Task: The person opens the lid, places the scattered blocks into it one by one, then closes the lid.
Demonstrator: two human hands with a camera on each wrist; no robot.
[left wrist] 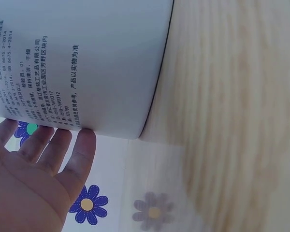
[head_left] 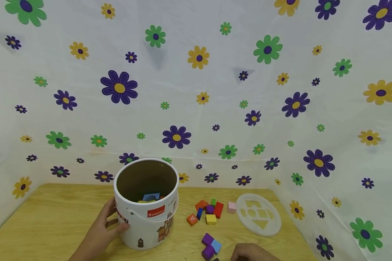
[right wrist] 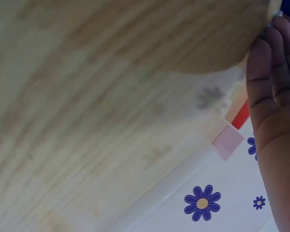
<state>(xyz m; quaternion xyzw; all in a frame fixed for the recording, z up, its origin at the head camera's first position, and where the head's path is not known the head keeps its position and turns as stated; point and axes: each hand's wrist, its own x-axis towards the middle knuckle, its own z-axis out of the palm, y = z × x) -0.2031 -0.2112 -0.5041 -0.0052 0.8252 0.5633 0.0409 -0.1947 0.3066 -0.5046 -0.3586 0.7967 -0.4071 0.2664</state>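
A white bucket [head_left: 135, 226] with a wire handle stands on the table, loose blocks visible inside it. My left hand [head_left: 101, 228] holds its left side, thumb toward the front and fingers reaching behind. Its fingertips meet the printed wall in the left wrist view. At the bottom edge of the head view is my right hand [head_left: 253, 252], partly cut off. From the right wrist, its fingers [right wrist: 261, 72] lie close together and extend down toward the tabletop. Nearest to it are purple blocks [head_left: 208, 252] and a light blue block [head_left: 216, 246].
Right of the bucket lies a cluster of coloured blocks, including a red block [head_left: 218, 209] and a yellow block [head_left: 211, 219]. A pink block [head_left: 231, 207] touches a white shape-sorter lid [head_left: 274, 230]. Flower-printed sheeting [head_left: 222, 72] encloses the wooden table [head_left: 52, 217].
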